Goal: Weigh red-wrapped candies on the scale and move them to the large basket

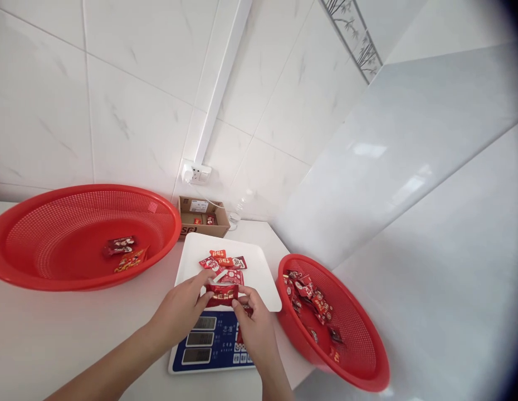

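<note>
Between my left hand (184, 305) and my right hand (255, 318) is a dark red wrapped candy packet (222, 295), pinched at both ends above the scale's white pan (259, 278). Several red candy packets (220, 262) lie on the pan just beyond it. A thin white strip (219, 276) shows right behind the held packet; whether it is touched by my left hand I cannot tell. Under my wrists, the blue panel of the digital scale (225, 356) shows three displays. Another red wrapper (239, 336) is partly hidden by my right hand.
On the left sits a large red plastic basket (42, 206) with a few packets (121, 245). A second red basket (367, 323) holding several packets (304, 289) tilts at the right. Behind the scale, a small cardboard box (219, 229) stands near a wall socket (199, 174) with a cable.
</note>
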### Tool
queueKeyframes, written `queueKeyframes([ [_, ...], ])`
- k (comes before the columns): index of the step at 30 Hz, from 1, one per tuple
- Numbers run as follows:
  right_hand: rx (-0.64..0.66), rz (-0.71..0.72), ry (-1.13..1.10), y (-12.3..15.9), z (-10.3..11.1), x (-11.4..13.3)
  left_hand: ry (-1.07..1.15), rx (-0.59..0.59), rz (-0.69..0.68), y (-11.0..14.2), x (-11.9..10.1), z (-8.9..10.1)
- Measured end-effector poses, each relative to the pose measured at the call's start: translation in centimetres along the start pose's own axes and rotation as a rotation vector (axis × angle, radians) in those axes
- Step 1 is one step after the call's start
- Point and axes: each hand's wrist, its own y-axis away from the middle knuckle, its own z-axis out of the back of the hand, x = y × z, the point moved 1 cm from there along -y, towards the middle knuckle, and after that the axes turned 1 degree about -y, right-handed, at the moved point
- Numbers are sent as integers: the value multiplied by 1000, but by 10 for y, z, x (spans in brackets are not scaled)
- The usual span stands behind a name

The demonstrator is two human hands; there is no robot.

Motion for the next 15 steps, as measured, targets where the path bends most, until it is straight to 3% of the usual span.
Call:
queueKeyframes([
  [5, -87, 94, 183, 2, 3, -3, -112, -83, -104, -1, 3, 2],
  [11, 169, 191, 260, 4, -4, 6, -71, -152, -134, -1, 4, 20],
  [15, 190, 210, 386, -1, -14, 7, -37, -158, -134, 1, 3, 28],
])
